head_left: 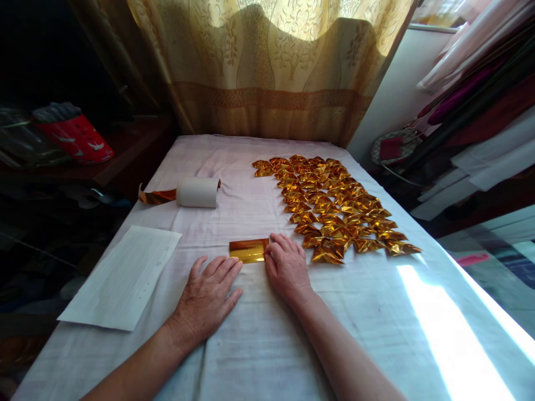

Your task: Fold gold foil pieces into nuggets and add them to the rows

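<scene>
A small rectangular piece of gold foil (248,250) lies flat on the white cloth in front of me. My right hand (286,266) rests at its right end, fingers curled down onto the foil's edge. My left hand (208,297) lies flat on the cloth just left of and below the foil, fingers spread, its fingertips close to the foil's lower left corner. It holds nothing.
Several folded gold foil pieces (334,207) lie in rows to the right. A white roll with a gold foil strip (196,192) sits at the left, a white sheet of paper (123,274) nearer me. The cloth-covered table (259,345) ends at a curtain (267,67).
</scene>
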Action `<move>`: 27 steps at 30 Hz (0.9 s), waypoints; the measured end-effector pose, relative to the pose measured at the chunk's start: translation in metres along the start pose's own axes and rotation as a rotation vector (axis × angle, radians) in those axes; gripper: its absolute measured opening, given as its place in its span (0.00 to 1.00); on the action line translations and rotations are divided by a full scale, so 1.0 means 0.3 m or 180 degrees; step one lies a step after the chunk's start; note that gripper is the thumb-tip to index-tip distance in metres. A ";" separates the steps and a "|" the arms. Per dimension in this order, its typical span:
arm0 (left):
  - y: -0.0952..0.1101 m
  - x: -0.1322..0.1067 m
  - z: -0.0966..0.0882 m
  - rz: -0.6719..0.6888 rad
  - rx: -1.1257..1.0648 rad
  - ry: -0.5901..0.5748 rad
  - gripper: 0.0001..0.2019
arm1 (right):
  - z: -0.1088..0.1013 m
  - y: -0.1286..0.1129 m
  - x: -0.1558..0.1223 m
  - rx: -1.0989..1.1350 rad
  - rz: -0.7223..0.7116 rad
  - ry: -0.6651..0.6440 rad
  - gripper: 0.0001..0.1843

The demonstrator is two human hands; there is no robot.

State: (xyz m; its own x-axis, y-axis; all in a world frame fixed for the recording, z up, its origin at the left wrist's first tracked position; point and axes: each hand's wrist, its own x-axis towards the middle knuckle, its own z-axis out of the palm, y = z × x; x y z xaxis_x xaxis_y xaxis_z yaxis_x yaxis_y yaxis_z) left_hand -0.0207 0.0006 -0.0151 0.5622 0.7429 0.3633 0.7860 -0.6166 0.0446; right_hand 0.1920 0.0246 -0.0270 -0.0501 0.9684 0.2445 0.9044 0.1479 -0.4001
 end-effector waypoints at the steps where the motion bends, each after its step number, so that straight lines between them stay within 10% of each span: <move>1: -0.006 -0.008 0.000 -0.0010 0.0003 0.0039 0.18 | 0.001 0.000 0.000 0.0004 0.0000 0.0008 0.07; 14: -0.009 -0.034 0.016 -0.0165 -0.0075 0.0032 0.19 | -0.011 -0.005 -0.020 -0.0073 -0.0454 0.0405 0.14; 19: -0.007 -0.034 0.024 -0.0182 -0.0069 0.0056 0.19 | -0.013 -0.066 -0.036 -0.0020 -0.1182 -0.0409 0.23; 27: -0.004 -0.030 0.022 -0.0164 -0.0034 0.0093 0.19 | -0.007 -0.097 -0.049 -0.0028 -0.0975 -0.1002 0.27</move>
State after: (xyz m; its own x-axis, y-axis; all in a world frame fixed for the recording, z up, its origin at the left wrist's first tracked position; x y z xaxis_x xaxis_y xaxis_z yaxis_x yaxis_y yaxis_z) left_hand -0.0251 -0.0037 -0.0245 0.5132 0.7659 0.3873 0.8108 -0.5807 0.0739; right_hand 0.1673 0.0055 -0.0170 -0.4420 0.8944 0.0691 0.8313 0.4373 -0.3431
